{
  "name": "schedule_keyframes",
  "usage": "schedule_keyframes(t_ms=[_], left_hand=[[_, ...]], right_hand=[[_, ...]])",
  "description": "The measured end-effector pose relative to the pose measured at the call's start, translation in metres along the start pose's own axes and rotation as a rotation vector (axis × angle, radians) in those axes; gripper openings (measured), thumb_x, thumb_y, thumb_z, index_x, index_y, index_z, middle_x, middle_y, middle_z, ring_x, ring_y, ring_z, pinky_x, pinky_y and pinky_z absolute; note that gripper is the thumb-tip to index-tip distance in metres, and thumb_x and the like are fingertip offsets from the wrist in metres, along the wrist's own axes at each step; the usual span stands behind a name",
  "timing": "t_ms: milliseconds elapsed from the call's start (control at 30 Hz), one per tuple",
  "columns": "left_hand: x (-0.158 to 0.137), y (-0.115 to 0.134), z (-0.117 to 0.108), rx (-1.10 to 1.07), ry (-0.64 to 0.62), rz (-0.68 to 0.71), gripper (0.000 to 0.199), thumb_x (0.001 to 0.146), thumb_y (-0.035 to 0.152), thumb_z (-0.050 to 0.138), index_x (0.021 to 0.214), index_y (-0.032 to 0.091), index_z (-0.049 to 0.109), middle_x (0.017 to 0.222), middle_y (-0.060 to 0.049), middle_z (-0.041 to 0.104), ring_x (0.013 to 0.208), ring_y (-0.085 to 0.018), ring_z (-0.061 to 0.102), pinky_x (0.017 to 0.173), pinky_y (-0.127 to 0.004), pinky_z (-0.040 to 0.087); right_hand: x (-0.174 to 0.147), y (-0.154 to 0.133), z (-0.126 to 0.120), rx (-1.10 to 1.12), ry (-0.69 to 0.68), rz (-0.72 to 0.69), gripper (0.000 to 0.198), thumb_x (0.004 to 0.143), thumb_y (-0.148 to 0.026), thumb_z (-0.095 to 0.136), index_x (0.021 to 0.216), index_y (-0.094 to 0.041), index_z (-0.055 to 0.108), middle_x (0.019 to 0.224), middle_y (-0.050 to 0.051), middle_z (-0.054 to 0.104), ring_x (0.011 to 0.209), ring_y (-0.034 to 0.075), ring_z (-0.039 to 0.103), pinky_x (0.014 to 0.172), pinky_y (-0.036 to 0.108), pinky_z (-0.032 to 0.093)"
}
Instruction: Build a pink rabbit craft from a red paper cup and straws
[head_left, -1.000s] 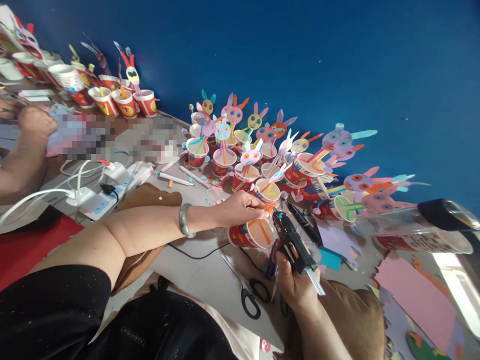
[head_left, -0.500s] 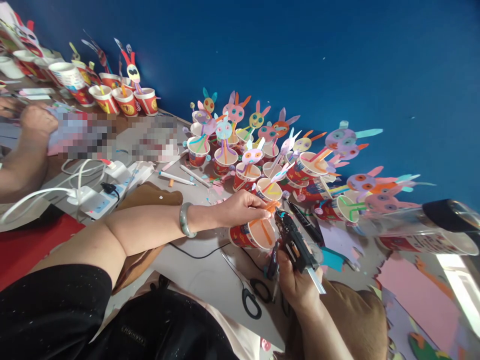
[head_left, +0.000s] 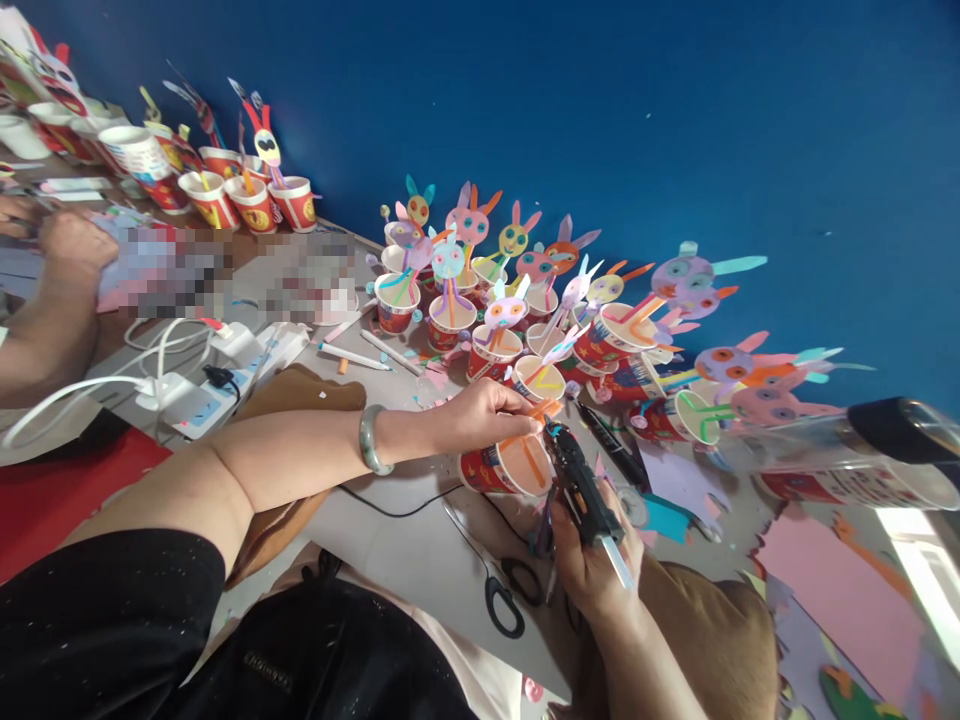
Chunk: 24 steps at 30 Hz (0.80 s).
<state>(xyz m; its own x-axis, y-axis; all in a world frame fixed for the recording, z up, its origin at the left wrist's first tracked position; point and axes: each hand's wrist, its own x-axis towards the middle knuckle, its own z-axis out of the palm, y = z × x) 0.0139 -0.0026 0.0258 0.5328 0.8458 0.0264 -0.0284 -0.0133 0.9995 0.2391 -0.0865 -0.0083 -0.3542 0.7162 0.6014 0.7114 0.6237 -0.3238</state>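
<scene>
My left hand (head_left: 491,415) pinches an orange paper strip (head_left: 545,410) over the rim of a red paper cup (head_left: 484,472). The cup lies tilted on the table with its mouth toward the right, and part of the strip runs across its opening. Wrapped in my right hand (head_left: 596,555) is a black glue gun (head_left: 581,485) with a clear glue stick (head_left: 618,562) poking out of its back. Its nozzle is at the orange strip, close to my left fingertips; whether they touch is unclear.
Behind stand several cups with paper rabbit heads (head_left: 504,312). Black-handled scissors (head_left: 504,605) lie in front, a black marker (head_left: 611,440) beyond the gun. A clear bottle (head_left: 810,440) and pink paper (head_left: 840,600) are right. Leftward are a power strip (head_left: 225,375) and another person's hand (head_left: 79,238).
My right hand has shifted the glue gun slightly to the left, bringing its nozzle nearer the orange strip. The left hand has barely moved and keeps its pinch.
</scene>
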Motion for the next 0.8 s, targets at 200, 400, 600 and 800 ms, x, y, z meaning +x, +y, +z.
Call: schedule_keyframes(t_ms=[200,400,600,800], left_hand=[[0.0006,0.0008,0.0003,-0.018,-0.014,-0.028,0.038,0.078,0.046,0.068,0.060,0.015,0.055,0.060,0.005,0.042,0.060,-0.007,0.036,0.057,-0.024,0.026],[0.0010,-0.0001,0.0000,0.015,0.001,-0.020,0.040,0.078,0.048,0.066,0.060,0.016,0.051,0.061,0.005,0.038,0.062,-0.008,0.035,0.059,-0.024,0.025],[0.0004,-0.0002,0.0009,0.019,-0.015,-0.010,0.038,0.079,0.046,0.063,0.060,0.016,0.051,0.060,0.005,0.037,0.061,-0.008,0.033,0.059,-0.025,0.025],[0.0005,0.0023,0.0016,0.029,-0.008,-0.046,0.037,0.076,0.048,0.062,0.060,0.016,0.051,0.061,0.005,0.038,0.062,-0.008,0.035,0.060,-0.025,0.026]], right_hand=[[0.0033,-0.0025,-0.0021,-0.050,0.016,-0.032,0.013,0.104,-0.029,0.052,0.108,-0.019,0.059,0.088,0.008,0.069,0.079,0.024,0.071,0.068,0.035,0.060],[0.0037,-0.0031,-0.0026,-0.050,0.001,-0.047,0.012,0.103,-0.027,0.053,0.111,-0.018,0.058,0.090,0.008,0.068,0.078,0.023,0.070,0.067,0.033,0.059],[0.0042,-0.0020,-0.0027,-0.046,-0.018,-0.075,0.012,0.103,-0.026,0.053,0.112,-0.019,0.057,0.088,0.007,0.067,0.077,0.022,0.070,0.067,0.032,0.059],[0.0018,-0.0002,-0.0032,-0.097,-0.001,-0.044,0.015,0.102,-0.027,0.054,0.114,-0.019,0.058,0.092,0.008,0.069,0.081,0.024,0.072,0.067,0.033,0.059]])
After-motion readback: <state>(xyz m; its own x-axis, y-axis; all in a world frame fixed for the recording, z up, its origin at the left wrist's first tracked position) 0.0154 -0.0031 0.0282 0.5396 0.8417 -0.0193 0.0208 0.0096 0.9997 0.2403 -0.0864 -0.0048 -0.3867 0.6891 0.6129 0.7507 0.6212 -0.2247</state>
